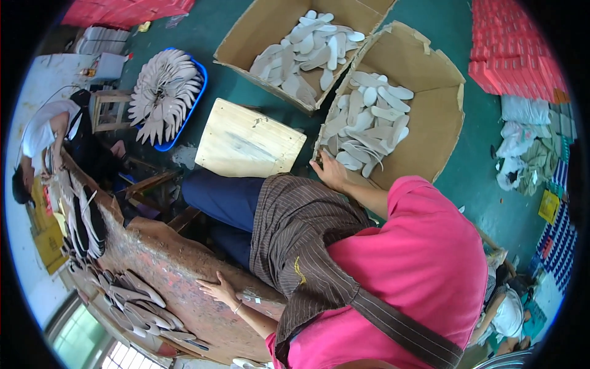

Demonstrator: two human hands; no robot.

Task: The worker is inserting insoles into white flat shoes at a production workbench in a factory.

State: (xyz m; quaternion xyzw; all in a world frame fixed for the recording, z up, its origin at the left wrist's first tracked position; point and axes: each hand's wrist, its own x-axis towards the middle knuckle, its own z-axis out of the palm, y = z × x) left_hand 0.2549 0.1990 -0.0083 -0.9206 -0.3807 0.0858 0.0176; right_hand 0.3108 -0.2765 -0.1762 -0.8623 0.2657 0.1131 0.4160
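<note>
My right hand (pixel 332 171) is at the near edge of a cardboard box (pixel 439 107), its fingers closed over the rim. Inside that box lies a loose heap of pale insoles (pixel 369 120). My left hand (pixel 220 291) rests on the worn reddish-brown worktable (pixel 184 270) near its edge, fingers spread, holding nothing. Farther along the tabletop lie several grey insoles (pixel 138 298), overlapping in a row. A bundle of dark and pale sole-shaped pieces (pixel 86 215) sits at the table's far end.
A second cardboard box (pixel 246 46) of insoles adjoins the first. A wooden stool (pixel 249 140) stands beside a blue basin (pixel 200 92) of fanned insoles. A person (pixel 52 126) works at the table's far end; another (pixel 507 310) is at the lower right. Red stacks (pixel 513 49) stand upper right.
</note>
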